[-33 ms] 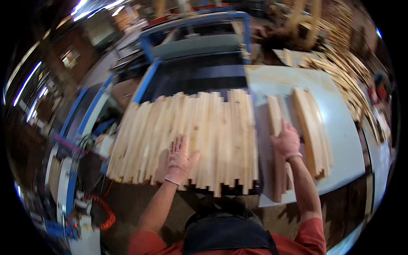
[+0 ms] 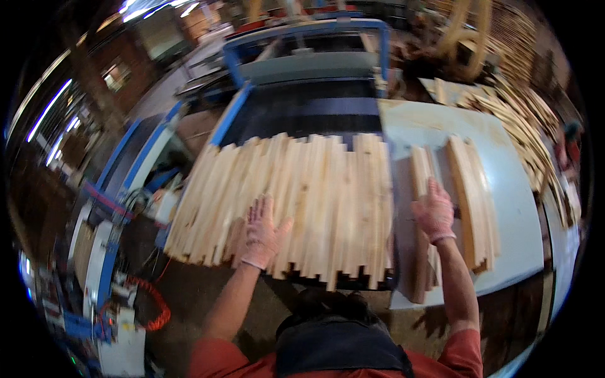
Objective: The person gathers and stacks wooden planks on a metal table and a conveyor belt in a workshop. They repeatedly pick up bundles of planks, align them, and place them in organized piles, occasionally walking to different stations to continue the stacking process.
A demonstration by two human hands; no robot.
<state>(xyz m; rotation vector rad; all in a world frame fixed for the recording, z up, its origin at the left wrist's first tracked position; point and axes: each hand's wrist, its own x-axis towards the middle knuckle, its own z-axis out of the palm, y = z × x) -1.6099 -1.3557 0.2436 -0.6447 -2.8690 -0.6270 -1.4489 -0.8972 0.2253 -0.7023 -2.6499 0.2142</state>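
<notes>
Slats [image 2: 315, 195]: wide row on blue machine [image 2: 302, 38]. Left hand [image 2: 261, 233] flat on them, grip open. Right of them, bench [image 2: 504, 189]; right hand [image 2: 433, 211] open on one slat [image 2: 421, 170].

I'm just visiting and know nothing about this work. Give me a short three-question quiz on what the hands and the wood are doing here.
1. True or false: the left hand lies flat on the wide row of wooden slats.
2. What does the right hand rest on? A) an orange cable B) the small batch of slats on the pale table C) a blue frame rail
3. Fill in: both hands wear thin ____.

Key: 1 true; 2 B; 3 gloves.
</notes>
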